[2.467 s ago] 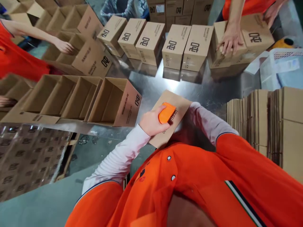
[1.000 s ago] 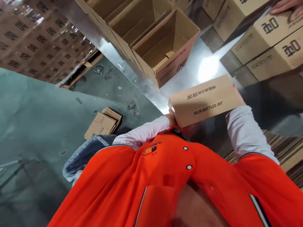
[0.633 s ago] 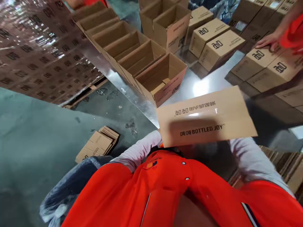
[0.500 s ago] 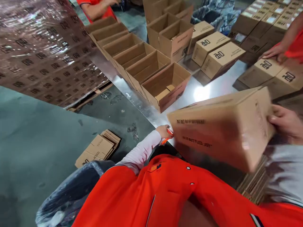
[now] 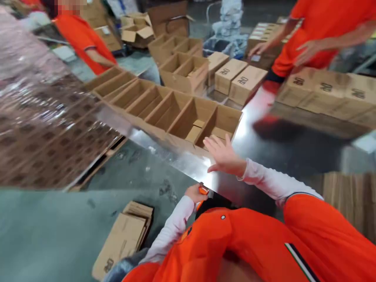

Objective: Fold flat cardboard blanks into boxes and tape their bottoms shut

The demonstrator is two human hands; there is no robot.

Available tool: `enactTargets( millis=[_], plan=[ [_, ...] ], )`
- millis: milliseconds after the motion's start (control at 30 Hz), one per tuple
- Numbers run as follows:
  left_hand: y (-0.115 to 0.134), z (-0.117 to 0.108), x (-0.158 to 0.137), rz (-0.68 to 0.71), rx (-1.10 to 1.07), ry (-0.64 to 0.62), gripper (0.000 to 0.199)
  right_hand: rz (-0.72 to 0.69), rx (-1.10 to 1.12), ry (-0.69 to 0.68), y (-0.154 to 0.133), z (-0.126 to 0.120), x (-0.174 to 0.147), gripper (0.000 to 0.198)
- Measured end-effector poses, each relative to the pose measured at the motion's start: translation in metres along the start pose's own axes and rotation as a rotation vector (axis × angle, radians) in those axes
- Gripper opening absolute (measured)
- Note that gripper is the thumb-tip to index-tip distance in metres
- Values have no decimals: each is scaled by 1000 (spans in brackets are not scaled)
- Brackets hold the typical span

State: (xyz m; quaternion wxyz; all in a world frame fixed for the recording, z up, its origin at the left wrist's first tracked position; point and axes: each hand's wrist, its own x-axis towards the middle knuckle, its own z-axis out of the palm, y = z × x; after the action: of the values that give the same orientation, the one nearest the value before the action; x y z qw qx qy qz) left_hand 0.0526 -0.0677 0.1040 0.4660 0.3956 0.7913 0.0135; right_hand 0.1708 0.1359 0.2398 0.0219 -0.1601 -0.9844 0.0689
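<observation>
My left hand [image 5: 194,193], low at the table's near edge, is closed around a small orange tool [image 5: 203,190] whose kind I cannot make out. My right hand [image 5: 225,158] is open, fingers spread and palm toward the row of cartons. It overlaps the near side of the end carton [image 5: 227,117], an open-topped cardboard box standing upright; whether it touches it I cannot tell. Several more open cartons [image 5: 158,109] stand side by side in a line running to the far left along the shiny metal table [image 5: 188,162].
Closed cartons [image 5: 247,80] stand beyond the row, with more at the right [image 5: 327,92]. Co-workers in orange stand across the table and far left. A plastic-wrapped pallet load [image 5: 55,129] rises at left. Flattened cartons [image 5: 125,239] lie on the floor by my left arm.
The carton that I held between my hands now stands at the near end of the row. My right hand has let go and moved left. The view has turned.
</observation>
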Motion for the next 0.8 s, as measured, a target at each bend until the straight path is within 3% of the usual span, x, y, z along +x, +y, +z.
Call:
enactTargets(
  millis=[67,100,167,267,333,433,500,600,733,800],
  plan=[
    [6,-2,3,51,87,-55,66,79,81,49,30,-10,-50,83],
    [11,-2,5,90,146,-88,67,205,104,60,47,-18,-86,71],
    [27,2,10,187,216,-145,63,621,90,83,84,-38,-172,55],
    [65,15,19,330,178,-221,51,1385,2,114,129,-76,-328,44],
    [104,31,21,414,200,-256,52,1742,-25,119,145,-95,-435,46],
    [173,65,9,556,409,-261,65,2102,-7,120,148,-99,-566,80],
    [216,90,-6,645,492,-270,70,2234,71,101,143,-86,-624,103],
    [263,122,-26,746,439,-307,67,2281,209,73,134,-60,-673,107],
    [280,147,-38,762,349,-295,68,2320,223,-5,124,-42,-699,105],
    [276,151,-39,753,343,-274,69,2291,124,-32,121,-41,-705,91]
  ],
)
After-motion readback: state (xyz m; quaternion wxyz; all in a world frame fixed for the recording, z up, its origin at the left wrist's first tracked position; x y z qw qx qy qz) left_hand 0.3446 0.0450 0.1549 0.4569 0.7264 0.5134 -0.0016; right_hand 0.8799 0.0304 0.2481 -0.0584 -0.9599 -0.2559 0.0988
